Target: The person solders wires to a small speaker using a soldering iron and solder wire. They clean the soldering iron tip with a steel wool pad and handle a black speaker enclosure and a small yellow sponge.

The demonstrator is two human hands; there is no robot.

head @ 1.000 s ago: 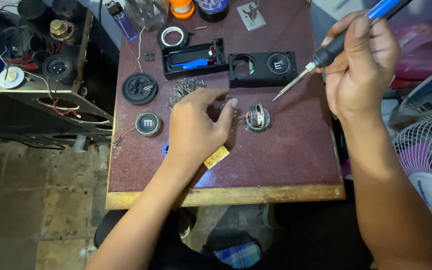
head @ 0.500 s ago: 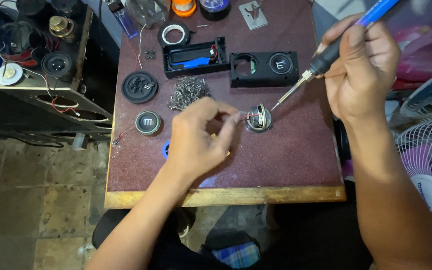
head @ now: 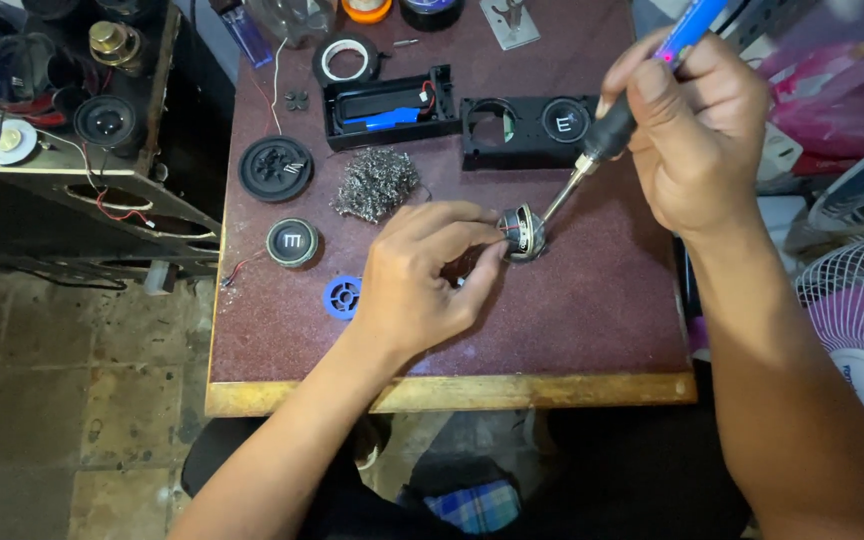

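The soldering iron [head: 612, 130], gripped in the right hand [head: 697, 140], has come down since a second ago; its tip now meets the small speaker driver [head: 524, 232] mid-bench [head: 612, 310]. The left hand [head: 422, 275] fingers pinch the driver from nine o'clock, so soldering looks underway.

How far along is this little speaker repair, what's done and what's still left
Done: the black speaker case lies opened in two halves, parts spread over the table. In hand: the left hand steadies a small round speaker driver while the right hand puts the soldering iron tip to it. Left: the case is not closed, and another driver lies loose.
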